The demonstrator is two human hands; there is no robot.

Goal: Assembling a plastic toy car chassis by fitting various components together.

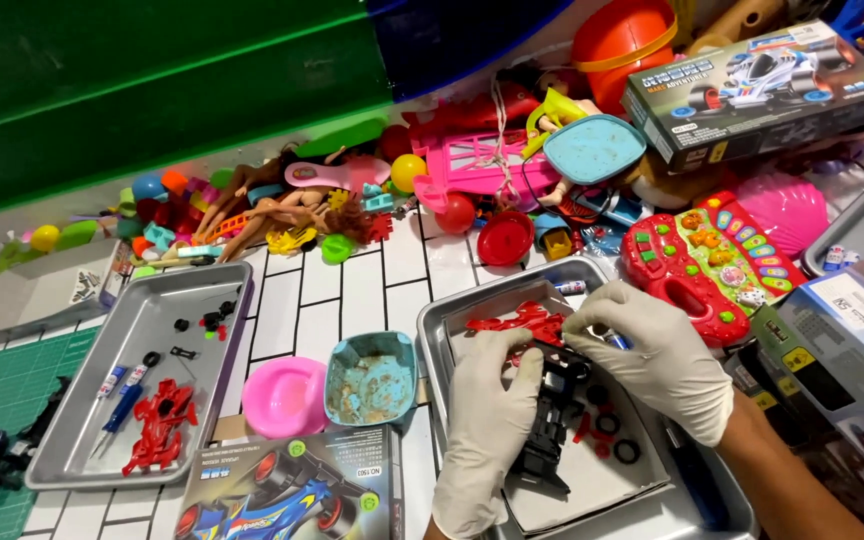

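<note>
Both my hands wear pale rubber gloves and work over a metal tray [437,330] at the lower middle. My left hand [490,420] grips a black toy car chassis [550,415] from the left side. My right hand [660,350] pinches the chassis top from the right, next to a red plastic parts frame [517,322]. Small black tyres [627,450] and red bits lie on a white sheet in the tray beside the chassis.
A second metal tray [132,330] at left holds a red parts frame [159,425], small tools and black parts. A pink bowl [285,397], a teal bowl [370,380], toy car boxes [292,495], a red toy keyboard [707,260] and a heap of dolls and toys surround them.
</note>
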